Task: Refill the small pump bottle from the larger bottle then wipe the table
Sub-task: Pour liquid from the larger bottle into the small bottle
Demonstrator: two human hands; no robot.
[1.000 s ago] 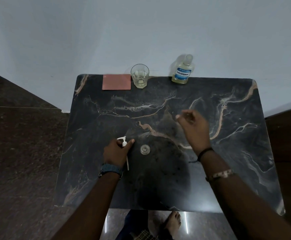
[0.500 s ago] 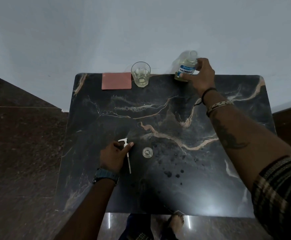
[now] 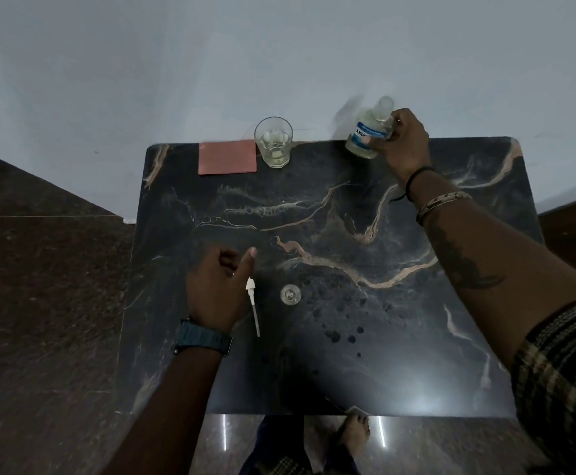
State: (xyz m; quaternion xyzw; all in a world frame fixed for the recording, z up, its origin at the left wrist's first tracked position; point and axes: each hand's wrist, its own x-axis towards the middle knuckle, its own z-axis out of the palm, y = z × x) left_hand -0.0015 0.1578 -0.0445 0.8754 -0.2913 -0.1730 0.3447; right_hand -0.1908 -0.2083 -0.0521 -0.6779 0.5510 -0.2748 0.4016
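Observation:
The larger bottle (image 3: 366,134), clear with a blue label and pale liquid, is tilted at the table's far edge with my right hand (image 3: 403,146) shut on it. The small pump bottle (image 3: 290,294) stands open-topped near the table's middle, seen from above. Its white pump head with tube (image 3: 253,303) lies flat on the table just left of it. My left hand (image 3: 218,286) hovers beside the pump head with fingers apart and holds nothing.
A pink cloth (image 3: 227,157) lies at the far left of the dark marble table (image 3: 348,354). A drinking glass (image 3: 273,141) with a little pale liquid stands beside it. Dark droplets spot the table right of the small bottle. A wall runs close behind.
My left hand has let go of the pump head, which now lies on the table. My right hand reached to the far edge, gripped the larger bottle and tilted it.

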